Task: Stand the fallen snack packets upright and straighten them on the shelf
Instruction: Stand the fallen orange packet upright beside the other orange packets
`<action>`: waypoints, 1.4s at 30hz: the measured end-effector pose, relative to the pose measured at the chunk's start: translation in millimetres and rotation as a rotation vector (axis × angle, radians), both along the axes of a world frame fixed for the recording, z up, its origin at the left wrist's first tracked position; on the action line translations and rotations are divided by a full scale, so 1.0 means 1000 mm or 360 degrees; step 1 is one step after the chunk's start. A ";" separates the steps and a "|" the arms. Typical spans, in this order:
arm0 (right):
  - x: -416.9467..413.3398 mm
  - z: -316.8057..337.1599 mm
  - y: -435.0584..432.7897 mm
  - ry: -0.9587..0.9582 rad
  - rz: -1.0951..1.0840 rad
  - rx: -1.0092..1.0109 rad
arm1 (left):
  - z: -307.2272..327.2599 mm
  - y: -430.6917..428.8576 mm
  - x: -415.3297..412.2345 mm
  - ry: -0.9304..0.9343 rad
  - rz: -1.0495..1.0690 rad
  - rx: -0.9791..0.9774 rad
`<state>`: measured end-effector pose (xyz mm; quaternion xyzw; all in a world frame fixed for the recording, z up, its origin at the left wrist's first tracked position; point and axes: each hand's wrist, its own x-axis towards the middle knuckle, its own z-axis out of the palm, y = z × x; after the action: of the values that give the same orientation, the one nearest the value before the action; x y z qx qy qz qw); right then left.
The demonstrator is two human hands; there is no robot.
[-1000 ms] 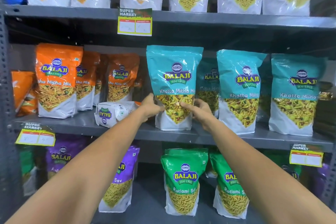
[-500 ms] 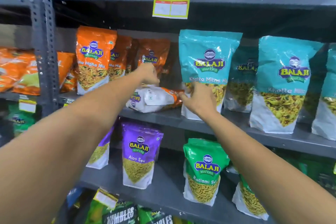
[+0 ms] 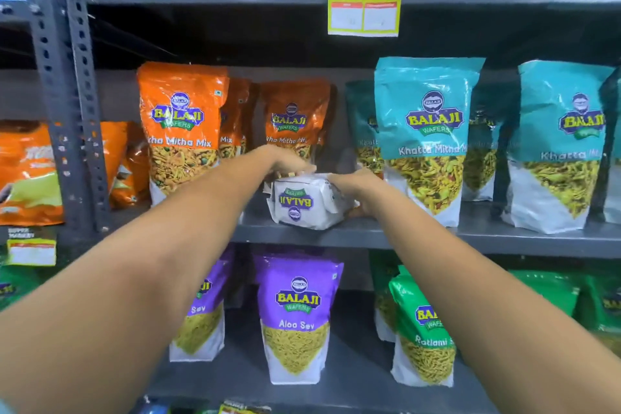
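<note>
A fallen packet point(image 3: 302, 203) lies on the middle shelf point(image 3: 369, 235), its white bottom toward me with an upside-down Balaji logo. My left hand point(image 3: 285, 161) rests over its top edge and my right hand point(image 3: 353, 188) grips its right side. Upright orange Mitha Mix packets point(image 3: 183, 131) stand left of it and another orange packet point(image 3: 295, 121) stands behind it. Upright teal Khatta Mitha packets point(image 3: 426, 134) stand to the right.
A grey perforated upright post point(image 3: 67, 87) runs down the left. A yellow price tag point(image 3: 364, 7) hangs from the upper shelf. Purple Aloo Sev point(image 3: 297, 316) and green Ratlami Sev point(image 3: 423, 329) packets stand on the lower shelf. More orange packets point(image 3: 27, 175) sit beyond the post.
My hands left the upright teal packet and moved left to the fallen packet. Both hands now hold it, and its white bottom has turned toward me. My view shifted left.
</note>
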<state>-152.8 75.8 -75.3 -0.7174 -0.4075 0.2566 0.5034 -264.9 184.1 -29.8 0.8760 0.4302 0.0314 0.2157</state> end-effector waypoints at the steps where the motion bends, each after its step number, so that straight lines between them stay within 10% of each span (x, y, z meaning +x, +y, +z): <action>1: -0.002 0.000 0.001 0.0045 -0.0009 0.0008 | -0.001 0.000 0.001 0.0046 -0.0063 -0.0058; 11: -0.006 -0.008 -0.002 0.0079 -0.0212 0.0290 | -0.008 0.010 -0.005 -0.0042 -0.0279 -0.0235; 27: -0.020 -0.023 -0.003 -0.0591 0.0054 0.0965 | -0.041 0.006 -0.056 -0.1228 0.0060 0.0946; 33: -0.026 -0.024 0.023 -0.0774 0.0171 0.0917 | -0.066 0.010 -0.066 -0.1215 0.0170 0.1184; 42: -0.016 -0.035 0.045 -0.0369 0.0193 0.0901 | -0.075 0.024 -0.068 -0.1311 0.0230 0.1136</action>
<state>-168.6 120.7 -110.1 -0.5476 -0.5595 0.0791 0.6171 -332.8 207.9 -104.5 0.7784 0.3318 0.5304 0.0530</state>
